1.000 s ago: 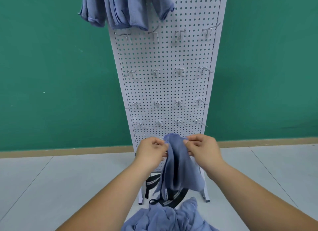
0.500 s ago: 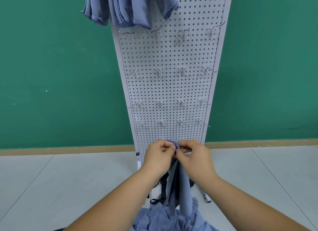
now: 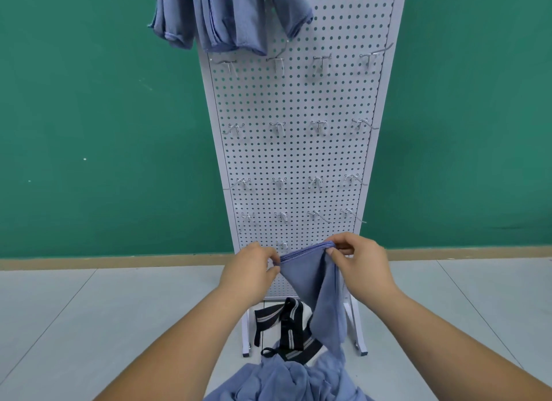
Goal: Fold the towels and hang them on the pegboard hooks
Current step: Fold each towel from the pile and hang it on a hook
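Head view: the left hand [image 3: 254, 269] pinches the towel [image 3: 313, 284] at the 9 o'clock end of its top edge. The right hand [image 3: 361, 266] pinches the 3 o'clock end, slightly higher. The towel hangs between them, narrowing toward 6 o'clock, in front of the pegboard [image 3: 298, 156] foot. Half a second ago the hands touched over bunched cloth; now they are apart, with the edge stretched between them. Hung towels [image 3: 224, 15] sit at the pegboard's 11 o'clock. A pile [image 3: 286, 379] lies at 6 o'clock.

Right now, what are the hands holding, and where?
A blue towel: left hand and right hand each pinch one end of its top edge; the rest hangs down.
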`<act>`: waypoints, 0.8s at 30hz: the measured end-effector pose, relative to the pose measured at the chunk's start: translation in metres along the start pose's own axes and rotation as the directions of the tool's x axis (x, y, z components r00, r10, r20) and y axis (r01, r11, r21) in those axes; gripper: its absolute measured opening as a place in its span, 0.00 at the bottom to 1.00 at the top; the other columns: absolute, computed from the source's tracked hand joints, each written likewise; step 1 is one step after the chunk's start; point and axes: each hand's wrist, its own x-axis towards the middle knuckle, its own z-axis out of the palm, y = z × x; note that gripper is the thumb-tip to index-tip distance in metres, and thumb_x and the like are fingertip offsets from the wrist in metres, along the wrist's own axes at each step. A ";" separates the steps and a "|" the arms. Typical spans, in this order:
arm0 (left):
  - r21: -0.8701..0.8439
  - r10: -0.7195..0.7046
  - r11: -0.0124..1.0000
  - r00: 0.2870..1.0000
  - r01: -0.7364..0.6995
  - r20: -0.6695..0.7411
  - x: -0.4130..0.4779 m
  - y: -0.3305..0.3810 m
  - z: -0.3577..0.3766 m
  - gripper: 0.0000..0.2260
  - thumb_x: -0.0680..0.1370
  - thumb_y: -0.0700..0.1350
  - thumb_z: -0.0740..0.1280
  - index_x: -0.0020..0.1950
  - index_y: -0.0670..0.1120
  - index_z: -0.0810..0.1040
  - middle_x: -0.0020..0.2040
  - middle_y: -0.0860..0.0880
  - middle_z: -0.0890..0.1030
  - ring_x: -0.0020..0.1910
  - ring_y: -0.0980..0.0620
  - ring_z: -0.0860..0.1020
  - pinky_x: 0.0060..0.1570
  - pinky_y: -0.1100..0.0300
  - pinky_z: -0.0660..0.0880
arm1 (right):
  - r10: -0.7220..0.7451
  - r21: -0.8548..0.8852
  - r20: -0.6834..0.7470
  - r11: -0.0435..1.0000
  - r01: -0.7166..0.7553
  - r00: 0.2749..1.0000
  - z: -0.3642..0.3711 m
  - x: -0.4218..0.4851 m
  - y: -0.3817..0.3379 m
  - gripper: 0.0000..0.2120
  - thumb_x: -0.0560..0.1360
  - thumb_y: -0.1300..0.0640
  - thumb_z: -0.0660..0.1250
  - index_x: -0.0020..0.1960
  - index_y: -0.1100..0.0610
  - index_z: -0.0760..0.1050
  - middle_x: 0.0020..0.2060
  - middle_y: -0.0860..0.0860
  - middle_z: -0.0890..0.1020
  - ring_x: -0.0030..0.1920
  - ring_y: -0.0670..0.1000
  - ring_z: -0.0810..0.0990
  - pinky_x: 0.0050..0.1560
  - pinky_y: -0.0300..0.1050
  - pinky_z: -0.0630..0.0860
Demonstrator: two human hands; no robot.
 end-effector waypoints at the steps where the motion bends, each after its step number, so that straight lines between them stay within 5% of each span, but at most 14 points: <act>1: 0.043 0.026 0.999 1.000 -0.026 0.008 0.001 -0.002 -0.001 0.04 0.82 0.52 0.67 0.55 0.58 0.80 0.51 0.54 0.75 0.52 0.50 0.77 0.51 0.52 0.77 | 0.004 -0.008 -0.006 1.000 -0.004 1.000 -0.003 0.001 0.002 0.07 0.78 0.59 0.73 0.49 0.47 0.85 0.42 0.37 0.85 0.43 0.35 0.81 0.43 0.23 0.71; 6: 0.207 0.232 0.961 0.944 -0.184 -0.233 0.006 0.007 -0.017 0.06 0.84 0.50 0.62 0.55 0.53 0.78 0.51 0.54 0.77 0.49 0.49 0.77 0.47 0.53 0.73 | 0.085 -0.093 0.019 0.992 -0.083 0.996 -0.008 0.004 0.013 0.06 0.80 0.57 0.72 0.47 0.47 0.81 0.40 0.40 0.84 0.44 0.41 0.82 0.42 0.32 0.72; 9: 0.209 0.226 0.962 0.945 -0.177 -0.238 0.006 0.007 -0.022 0.06 0.83 0.50 0.62 0.54 0.51 0.78 0.51 0.53 0.78 0.48 0.48 0.77 0.46 0.52 0.74 | 0.116 -0.138 0.070 0.985 -0.106 0.991 -0.009 0.005 0.015 0.03 0.79 0.55 0.73 0.49 0.47 0.83 0.41 0.40 0.84 0.45 0.44 0.83 0.46 0.39 0.75; 18: 0.029 0.081 0.997 0.978 -0.077 -0.193 0.006 0.002 -0.027 0.05 0.76 0.42 0.68 0.47 0.52 0.78 0.40 0.56 0.80 0.41 0.51 0.78 0.41 0.56 0.77 | 0.010 -0.255 0.166 0.966 0.033 0.986 -0.015 0.010 0.014 0.01 0.78 0.52 0.75 0.50 0.47 0.84 0.40 0.39 0.84 0.43 0.36 0.81 0.42 0.28 0.70; 21: 0.073 0.101 0.993 0.974 -0.088 -0.201 0.006 0.002 -0.025 0.09 0.77 0.43 0.66 0.55 0.54 0.76 0.46 0.56 0.81 0.45 0.50 0.79 0.43 0.52 0.79 | -0.025 -0.167 0.195 0.984 0.059 0.980 -0.020 0.011 0.011 0.03 0.78 0.54 0.74 0.47 0.46 0.82 0.40 0.39 0.85 0.43 0.36 0.82 0.45 0.29 0.74; 24: 0.215 0.220 0.963 0.938 -0.164 -0.267 0.007 0.006 -0.023 0.18 0.77 0.47 0.65 0.67 0.53 0.75 0.58 0.54 0.80 0.58 0.49 0.76 0.55 0.51 0.77 | -0.030 -0.021 0.216 0.999 0.035 0.976 -0.019 0.009 0.007 0.05 0.79 0.55 0.72 0.47 0.46 0.79 0.40 0.44 0.85 0.43 0.43 0.83 0.49 0.41 0.80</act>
